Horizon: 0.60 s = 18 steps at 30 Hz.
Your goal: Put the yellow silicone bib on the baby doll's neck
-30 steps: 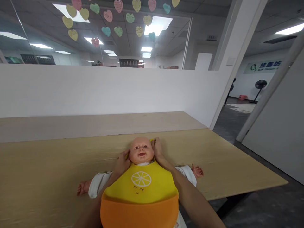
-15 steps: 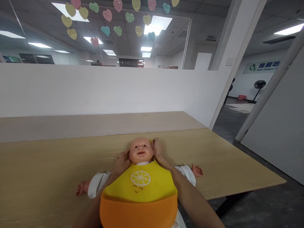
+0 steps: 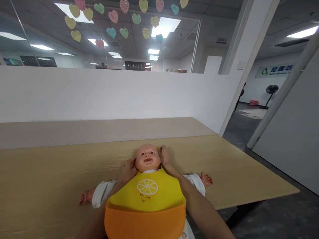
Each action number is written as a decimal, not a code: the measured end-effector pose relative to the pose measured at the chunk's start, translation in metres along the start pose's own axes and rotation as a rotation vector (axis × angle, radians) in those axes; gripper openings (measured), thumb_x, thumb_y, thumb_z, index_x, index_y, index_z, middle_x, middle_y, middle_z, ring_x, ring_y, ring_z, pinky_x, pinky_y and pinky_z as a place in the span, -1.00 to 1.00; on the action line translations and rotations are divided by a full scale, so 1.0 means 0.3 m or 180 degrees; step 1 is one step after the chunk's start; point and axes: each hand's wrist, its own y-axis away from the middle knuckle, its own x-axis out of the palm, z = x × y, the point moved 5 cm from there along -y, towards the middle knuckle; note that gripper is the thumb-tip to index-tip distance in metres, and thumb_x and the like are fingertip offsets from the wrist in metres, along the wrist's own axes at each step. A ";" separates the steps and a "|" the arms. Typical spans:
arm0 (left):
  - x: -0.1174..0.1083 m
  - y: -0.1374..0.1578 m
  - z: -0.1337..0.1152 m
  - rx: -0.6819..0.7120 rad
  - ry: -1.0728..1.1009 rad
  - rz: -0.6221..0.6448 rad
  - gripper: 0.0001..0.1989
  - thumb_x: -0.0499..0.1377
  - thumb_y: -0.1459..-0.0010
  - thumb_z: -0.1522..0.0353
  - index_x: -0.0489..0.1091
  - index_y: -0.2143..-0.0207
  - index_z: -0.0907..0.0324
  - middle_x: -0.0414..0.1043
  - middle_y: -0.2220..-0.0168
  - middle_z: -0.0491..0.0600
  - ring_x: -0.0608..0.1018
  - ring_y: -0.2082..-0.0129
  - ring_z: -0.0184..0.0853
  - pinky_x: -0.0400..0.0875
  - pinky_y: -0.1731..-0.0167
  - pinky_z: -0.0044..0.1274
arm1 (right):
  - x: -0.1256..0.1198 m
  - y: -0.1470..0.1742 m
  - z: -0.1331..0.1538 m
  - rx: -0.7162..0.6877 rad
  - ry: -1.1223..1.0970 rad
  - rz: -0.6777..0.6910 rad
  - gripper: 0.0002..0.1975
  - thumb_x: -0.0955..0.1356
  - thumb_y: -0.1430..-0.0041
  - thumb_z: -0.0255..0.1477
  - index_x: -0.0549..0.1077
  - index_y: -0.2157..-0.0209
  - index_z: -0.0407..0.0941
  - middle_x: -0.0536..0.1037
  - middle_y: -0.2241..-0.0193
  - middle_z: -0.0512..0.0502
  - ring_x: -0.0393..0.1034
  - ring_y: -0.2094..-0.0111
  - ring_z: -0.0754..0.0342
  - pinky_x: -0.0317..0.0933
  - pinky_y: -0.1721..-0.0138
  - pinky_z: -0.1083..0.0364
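Observation:
A baby doll [image 3: 148, 158] in white clothes lies face up on the wooden table [image 3: 59, 172], arms spread to both sides. Over its chest lies a yellow silicone bib [image 3: 161, 189] with a lemon-slice print and an orange catch pocket [image 3: 146, 224]. My left hand [image 3: 128, 169] is curled at the left side of the doll's neck, its fingertips partly hidden behind the head. On the other side my right hand [image 3: 164, 155] pinches a yellow strap end of the bib beside the doll's ear. Behind the neck the straps are out of sight.
A white partition wall [image 3: 99, 94] rises behind the table, with glass above it carrying heart-shaped notes [image 3: 113, 16]. The table's right edge ends near a doorway and a door [image 3: 289, 132]. A black fan [image 3: 272, 89] stands in the room beyond.
Almost nothing differs. Both hands stay at the doll's neck, and the view has shifted very slightly.

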 end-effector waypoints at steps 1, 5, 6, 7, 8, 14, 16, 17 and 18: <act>0.002 -0.001 -0.001 0.0021 0.0032 0.0022 -0.44 0.00 0.17 0.57 0.47 0.06 0.27 0.55 0.09 0.11 0.54 0.04 -0.12 0.38 0.09 -0.47 | 0.007 -0.011 -0.013 0.0120 0.0089 -0.0019 -0.93 0.26 0.14 -0.32 0.37 0.53 0.06 0.43 0.60 -0.08 0.40 0.42 -0.15 0.22 0.32 -0.07; 0.004 -0.004 0.000 0.0052 0.0052 0.0045 -0.44 -0.01 0.16 0.58 0.47 0.06 0.27 0.54 0.08 0.11 0.54 0.03 -0.13 0.38 0.10 -0.49 | -0.003 -0.009 -0.046 0.0335 0.0299 -0.0041 -0.89 0.28 0.13 -0.37 0.21 0.60 0.00 0.35 0.65 -0.02 0.25 0.55 0.00 0.13 0.38 0.03; 0.003 -0.004 0.000 0.0041 0.0031 0.0040 -0.44 -0.01 0.16 0.58 0.47 0.07 0.27 0.54 0.08 0.11 0.54 0.03 -0.13 0.38 0.11 -0.49 | -0.006 -0.006 -0.047 0.0332 0.0289 -0.0032 -0.87 0.29 0.13 -0.39 0.19 0.61 0.00 0.33 0.66 -0.01 0.22 0.56 0.01 0.11 0.38 0.03; 0.002 -0.003 0.001 0.0026 0.0013 0.0037 -0.45 -0.01 0.15 0.58 0.48 0.07 0.25 0.55 0.08 0.10 0.54 0.04 -0.13 0.38 0.12 -0.49 | -0.008 -0.004 -0.047 0.0330 0.0267 -0.0009 -0.85 0.29 0.12 -0.41 0.18 0.61 0.00 0.31 0.66 0.00 0.21 0.57 0.01 0.09 0.38 0.03; 0.002 -0.003 0.001 0.0015 0.0002 0.0043 -0.45 -0.01 0.15 0.58 0.48 0.07 0.24 0.55 0.09 0.09 0.54 0.04 -0.14 0.39 0.13 -0.50 | -0.009 -0.003 -0.047 0.0337 0.0241 0.0028 -0.84 0.30 0.12 -0.42 0.16 0.61 0.01 0.30 0.67 0.00 0.21 0.56 0.01 0.09 0.36 0.02; -0.001 0.001 -0.004 -0.0015 -0.0235 0.0095 -0.47 -0.02 0.11 0.57 0.49 0.08 0.24 0.55 0.10 0.12 0.55 0.05 -0.10 0.39 0.16 -0.47 | -0.012 0.000 -0.038 0.0212 0.0259 0.0133 -0.82 0.33 0.11 -0.43 0.19 0.61 0.00 0.33 0.64 -0.02 0.28 0.46 -0.04 0.09 0.28 0.02; -0.002 0.001 -0.004 -0.0035 -0.0277 0.0085 -0.48 -0.01 0.10 0.56 0.49 0.07 0.24 0.55 0.10 0.13 0.55 0.05 -0.09 0.39 0.17 -0.46 | -0.014 0.002 -0.039 0.0154 0.0363 0.0066 -0.82 0.32 0.09 -0.44 0.19 0.61 -0.01 0.34 0.62 -0.02 0.28 0.46 -0.03 0.09 0.29 0.03; -0.002 0.001 -0.003 -0.0038 -0.0270 0.0075 -0.48 -0.01 0.10 0.56 0.49 0.07 0.23 0.55 0.10 0.12 0.55 0.05 -0.09 0.39 0.17 -0.46 | -0.015 0.003 -0.040 0.0130 0.0413 0.0042 -0.82 0.32 0.08 -0.44 0.19 0.61 -0.01 0.35 0.61 -0.03 0.28 0.46 -0.03 0.09 0.29 0.03; -0.002 0.001 -0.002 -0.0032 -0.0262 0.0059 -0.49 0.00 0.09 0.56 0.49 0.08 0.22 0.55 0.10 0.11 0.55 0.06 -0.10 0.39 0.17 -0.47 | -0.014 0.004 -0.041 0.0109 0.0464 0.0031 -0.82 0.32 0.07 -0.45 0.20 0.61 -0.01 0.36 0.60 -0.04 0.28 0.46 -0.02 0.08 0.30 0.03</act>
